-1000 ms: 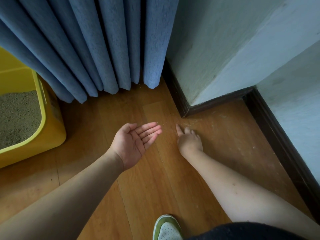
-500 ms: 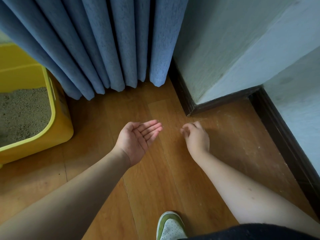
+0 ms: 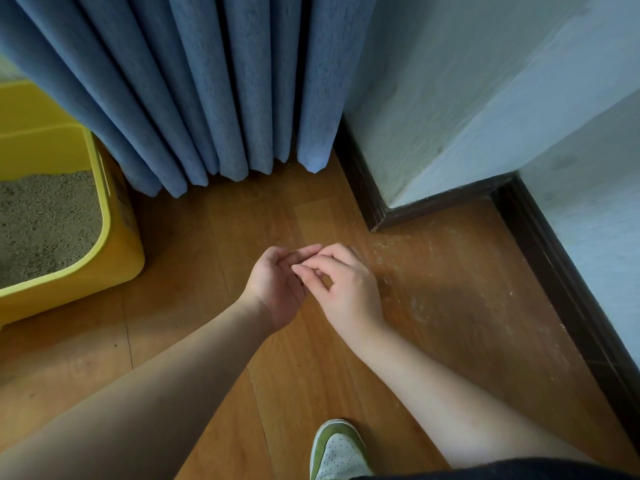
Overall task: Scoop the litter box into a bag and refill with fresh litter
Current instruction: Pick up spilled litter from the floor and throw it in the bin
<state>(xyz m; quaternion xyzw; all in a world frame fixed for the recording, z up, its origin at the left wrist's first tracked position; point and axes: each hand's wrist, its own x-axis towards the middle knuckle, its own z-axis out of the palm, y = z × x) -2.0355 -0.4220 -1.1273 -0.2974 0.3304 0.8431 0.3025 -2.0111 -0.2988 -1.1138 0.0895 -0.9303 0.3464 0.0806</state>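
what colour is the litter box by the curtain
Yellow. The litter box shows best in the head view, at the left edge, holding grey-tan litter.

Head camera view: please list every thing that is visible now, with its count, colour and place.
litter box: one, yellow, left edge, on the floor
litter: grey-brown grains, inside the litter box
curtain: one, blue, pleated, top, hanging to the floor
wall: pale blue-grey, corner at right
baseboard: dark brown, along the wall foot
floor: brown wood planks, pale scattered dust near the corner
shoe: one, green and white, bottom centre
left hand: palm up, cupped, centre
right hand: fingertips pinched over the left palm
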